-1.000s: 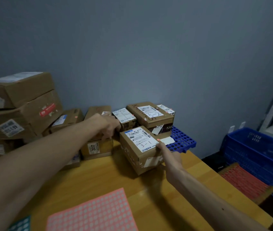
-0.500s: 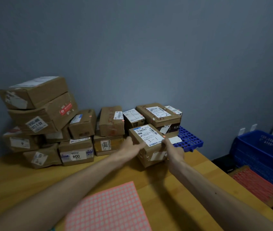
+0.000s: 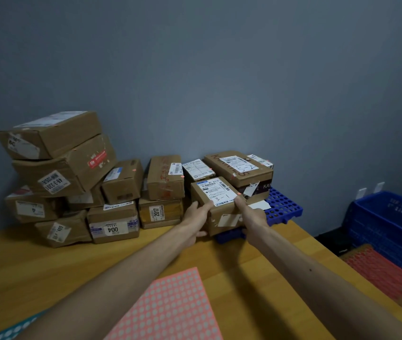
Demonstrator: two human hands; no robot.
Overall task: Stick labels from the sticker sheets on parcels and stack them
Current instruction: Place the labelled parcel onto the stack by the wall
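A: Where's the parcel?
B: At the blue pallet's front edge, left hand and right hand clasping its sides (sticker sheet lies nearer). Carry it level, seat it squarely before the big parcel

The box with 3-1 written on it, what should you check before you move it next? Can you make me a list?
1. Both hands on the 3-1 box: left hand and right hand hold its sides. Ok.
2. Label stuck on: a pink dot sits at its top corner. Ok.
3. Box resting on the blue pallet: its underside is hidden. Cannot tell.
4. Gap to the taller stack behind: they overlap in this view. Cannot tell.
5. Big pile at the left steady: its top boxes lie tilted. Not ok.
6. Pink sticker sheet lies flat close by. Ok.
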